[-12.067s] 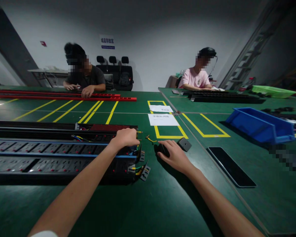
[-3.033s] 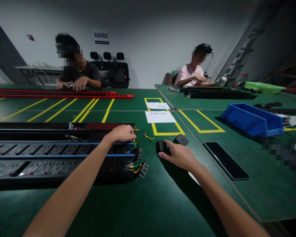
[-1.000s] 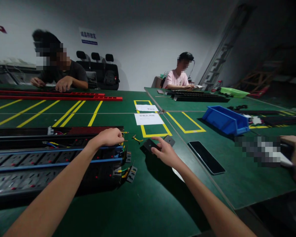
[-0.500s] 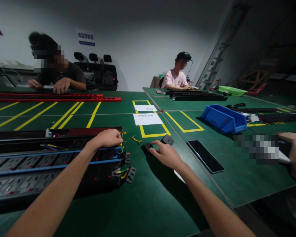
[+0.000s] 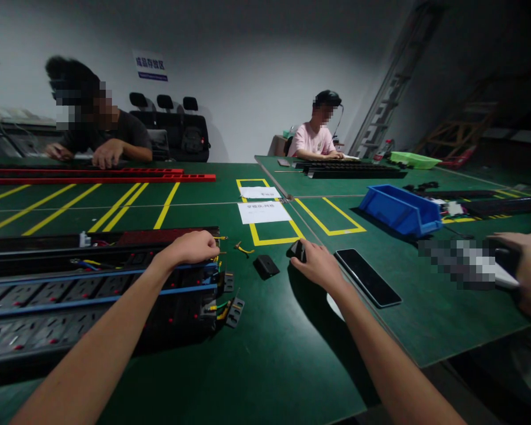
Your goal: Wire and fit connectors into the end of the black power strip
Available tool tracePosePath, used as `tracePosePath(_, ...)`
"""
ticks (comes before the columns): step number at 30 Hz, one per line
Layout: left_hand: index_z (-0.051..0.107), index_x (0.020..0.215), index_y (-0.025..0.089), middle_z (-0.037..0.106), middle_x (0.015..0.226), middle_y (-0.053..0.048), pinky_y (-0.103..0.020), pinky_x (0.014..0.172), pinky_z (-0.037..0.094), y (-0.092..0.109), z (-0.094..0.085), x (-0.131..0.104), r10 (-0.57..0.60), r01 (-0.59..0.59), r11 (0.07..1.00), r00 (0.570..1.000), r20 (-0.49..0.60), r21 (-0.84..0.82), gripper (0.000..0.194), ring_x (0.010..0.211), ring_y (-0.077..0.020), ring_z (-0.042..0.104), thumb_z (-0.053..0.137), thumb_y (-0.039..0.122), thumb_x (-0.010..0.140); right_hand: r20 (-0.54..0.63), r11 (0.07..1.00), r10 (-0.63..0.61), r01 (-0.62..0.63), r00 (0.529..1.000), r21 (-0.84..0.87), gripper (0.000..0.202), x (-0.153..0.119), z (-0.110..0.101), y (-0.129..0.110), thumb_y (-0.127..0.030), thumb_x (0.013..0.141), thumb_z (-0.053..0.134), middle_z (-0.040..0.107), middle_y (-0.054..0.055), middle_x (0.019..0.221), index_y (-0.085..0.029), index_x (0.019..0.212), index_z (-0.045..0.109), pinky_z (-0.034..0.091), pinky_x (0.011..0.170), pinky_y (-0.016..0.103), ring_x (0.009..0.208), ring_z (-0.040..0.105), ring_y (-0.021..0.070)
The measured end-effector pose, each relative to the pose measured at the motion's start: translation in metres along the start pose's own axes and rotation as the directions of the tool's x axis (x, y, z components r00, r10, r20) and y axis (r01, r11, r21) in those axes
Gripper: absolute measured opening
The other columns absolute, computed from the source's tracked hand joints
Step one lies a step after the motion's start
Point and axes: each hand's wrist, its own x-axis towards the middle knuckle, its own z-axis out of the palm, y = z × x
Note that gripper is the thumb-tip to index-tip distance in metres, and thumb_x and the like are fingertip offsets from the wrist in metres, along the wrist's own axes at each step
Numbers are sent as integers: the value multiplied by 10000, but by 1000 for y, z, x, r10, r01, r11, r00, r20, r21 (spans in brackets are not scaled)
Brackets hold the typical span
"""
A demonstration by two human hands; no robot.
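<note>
Black socket strips (image 5: 84,289), long, with red dots on their faces and blue edging on one: lying lengthwise on the green tabletop (image 5: 265,354), their near ends at the person's left hand.

Left hand (image 5: 194,247): bare, fingers curled together over the strip ends. Whether it grips anything, I cannot tell.

Right hand (image 5: 316,262): bare, thumb and fingers spread around a small black angular block (image 5: 297,250), partly hidden; firmness of hold, cannot tell.

Second black block (image 5: 266,267), with a small round mark: on the table, between the two hands, touched by neither.

Short yellow wire piece (image 5: 244,248): loose, beyond that second block.

Grey perforated metal bracket (image 5: 235,312): at the end of the nearest strip, beside green and yellow wiring.

Dark-screened phone (image 5: 368,277): flat, to the right of the right hand.

Blue plastic bin (image 5: 398,209): upright, beyond the phone.

Printed white sheet (image 5: 264,213): flat, over yellow tape lines.

Across the table: one person in a dark shirt (image 5: 130,139) behind red rails (image 5: 159,177); another in a pink shirt (image 5: 312,141).
</note>
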Motion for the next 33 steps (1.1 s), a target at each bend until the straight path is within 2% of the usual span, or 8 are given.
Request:
tracePosePath(4,543,569,198,545,604,-26,-309,582,274,2,-1,-2,14,-14,1000,1000,2,-1,248,599,-167,499,511,374,740,-67,1000,-15,16,998,22,540,-1,-4,-1,-422,859,638,709,166,1167,-163,1328,567,475,822,401,1068,639,347)
tracePosePath(8,542,567,201,533,591,-25,-313,580,272,4,-1,-4,5,-5,1000,1000,-4,5,244,593,-170,489,510,371,739,-185,972,-27,68,982,223,440,0,-6,-1,-383,833,654,726,138,1106,-163,1214,648,495,818,376,991,671,295)
tracePosePath(13,578,581,202,560,605,-32,-314,595,292,2,0,-3,3,-3,1000,1000,-4,-4,243,598,-179,504,512,380,734,-218,759,-25,160,976,631,335,-1,-8,-8,-469,835,657,759,86,934,-178,983,730,529,776,350,827,699,236)
tracePosePath(19,601,597,197,588,622,-36,-299,605,309,2,0,-3,-8,8,1000,1000,-6,-8,236,602,-169,503,526,380,726,-194,583,-94,212,977,785,319,-11,-10,-30,-516,864,640,715,74,795,-201,854,692,505,665,325,706,636,210)
tracePosePath(22,606,596,195,595,622,-37,-295,604,311,2,1,-3,-15,15,1000,1000,-12,-5,245,600,-169,502,527,386,727,-144,521,-247,257,958,814,241,-20,-11,-41,-456,875,640,712,70,829,-219,854,673,511,692,327,742,640,209)
tracePosePath(26,617,597,196,598,616,-36,-293,603,314,1,2,-2,-12,11,1000,1000,-27,-8,251,595,-170,503,534,397,723,-100,466,-459,335,883,819,189,-29,-12,-51,-406,839,702,720,65,966,-223,881,680,535,785,336,874,667,211)
tracePosePath(29,625,600,196,583,604,-31,-293,601,315,1,2,-2,-15,15,1000,1000,-27,-9,251,591,-170,500,535,397,721,-104,427,-530,371,842,825,191,-32,-10,-54,-389,817,740,703,78,1080,-220,893,695,549,834,342,987,671,215)
tracePosePath(33,631,608,201,582,611,-36,-300,604,317,2,1,-3,-22,21,1000,999,-29,-7,238,591,-177,500,536,389,719,-102,406,-551,373,828,834,186,-31,-6,-53,-359,815,750,676,96,1175,-214,926,715,565,864,357,1022,675,212)
